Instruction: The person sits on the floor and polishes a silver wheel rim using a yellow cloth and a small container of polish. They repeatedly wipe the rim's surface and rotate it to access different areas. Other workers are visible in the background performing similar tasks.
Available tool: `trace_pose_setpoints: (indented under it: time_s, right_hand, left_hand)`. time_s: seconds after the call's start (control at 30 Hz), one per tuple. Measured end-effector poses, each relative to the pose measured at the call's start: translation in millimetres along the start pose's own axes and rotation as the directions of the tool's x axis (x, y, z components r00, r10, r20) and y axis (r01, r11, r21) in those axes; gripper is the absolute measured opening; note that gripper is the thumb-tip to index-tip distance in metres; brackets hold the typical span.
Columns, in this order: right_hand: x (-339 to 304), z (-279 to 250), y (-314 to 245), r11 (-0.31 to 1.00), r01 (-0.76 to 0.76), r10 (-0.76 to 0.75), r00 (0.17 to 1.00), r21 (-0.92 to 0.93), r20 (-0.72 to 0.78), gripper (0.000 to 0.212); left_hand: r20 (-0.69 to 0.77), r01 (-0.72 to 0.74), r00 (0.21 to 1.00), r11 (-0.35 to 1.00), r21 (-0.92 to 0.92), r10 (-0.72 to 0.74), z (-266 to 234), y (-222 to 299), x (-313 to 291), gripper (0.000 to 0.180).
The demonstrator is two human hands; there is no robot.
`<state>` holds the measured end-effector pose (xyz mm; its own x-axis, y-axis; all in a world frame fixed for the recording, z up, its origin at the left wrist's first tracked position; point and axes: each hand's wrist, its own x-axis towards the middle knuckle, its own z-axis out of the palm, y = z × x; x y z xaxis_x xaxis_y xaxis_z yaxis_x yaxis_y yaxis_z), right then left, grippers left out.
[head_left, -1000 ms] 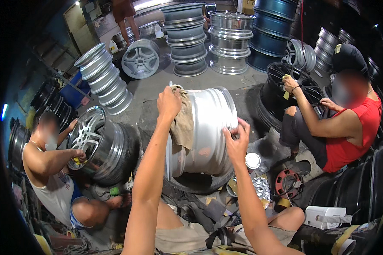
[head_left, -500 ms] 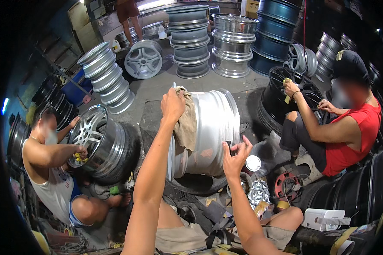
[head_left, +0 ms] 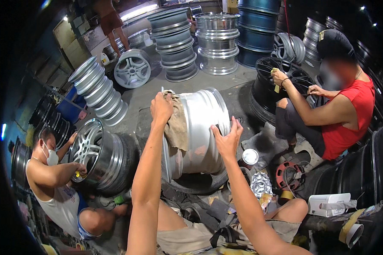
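A silver wheel rim [head_left: 202, 127] lies on its side in front of me, resting on a dark tyre [head_left: 200, 185]. Tan cloth [head_left: 177, 127] drapes over its left part. My left hand [head_left: 162, 107] is closed on the top of this cloth, at the rim's left edge. At the right edge is my right hand [head_left: 228, 138], thumb over the barrel and fingers raised and curved. A small dark piece shows at the thumb tip, seemingly pinched; its kind is unclear.
At left a person handles a spoked wheel [head_left: 88, 142]; at right a person in red works on a black wheel [head_left: 281, 85]. Stacked rims [head_left: 174, 46] stand behind. Near my right arm are a lidded can [head_left: 250, 157], a red reel [head_left: 287, 175] and a white box [head_left: 329, 205].
The view has shifted, so most things appear further left. My right hand's fingers look more spread. My left hand keeps its hold on the cloth. The person at left has turned their head.
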<state>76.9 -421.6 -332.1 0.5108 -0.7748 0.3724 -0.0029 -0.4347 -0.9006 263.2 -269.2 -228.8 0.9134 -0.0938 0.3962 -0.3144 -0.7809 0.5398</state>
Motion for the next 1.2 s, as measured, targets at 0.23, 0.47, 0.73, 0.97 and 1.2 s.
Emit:
trace_pose_setpoints:
  time_s: [0.23,0.47,0.73,0.97,1.2]
  right_hand:
    - [-22.6,-7.4,16.1,1.0,-0.024,0.024,1.0,-0.016,0.002,0.08]
    - [-35.5,-16.5,15.1,0.998,-0.025,0.027,0.999,-0.063,0.034,0.069]
    - [-3.5,-3.4,3.6,0.999,0.048,-0.048,0.999,0.002,-0.023,0.056]
    - [5.8,-5.1,17.0,0.986,-0.115,0.105,0.991,0.12,0.088,0.049]
    - [-21.6,-28.2,60.2,0.97,-0.226,0.205,0.959,0.086,0.196,0.056]
  left_hand:
    - [-0.001,-0.002,1.0,1.0,-0.003,0.002,1.1,6.7,-5.0,0.033]
    - [-0.003,-0.032,0.999,0.999,0.007,0.032,-1.8,1.3,-4.0,0.033]
    - [0.011,-0.031,0.999,1.0,-0.004,0.031,-4.2,1.6,-2.0,0.033]
    - [-0.006,-0.041,0.999,0.999,0.024,0.041,-6.9,-2.5,-3.7,0.035]
    - [-0.283,-0.322,0.856,0.875,0.361,0.432,-10.6,43.7,-18.1,0.036]
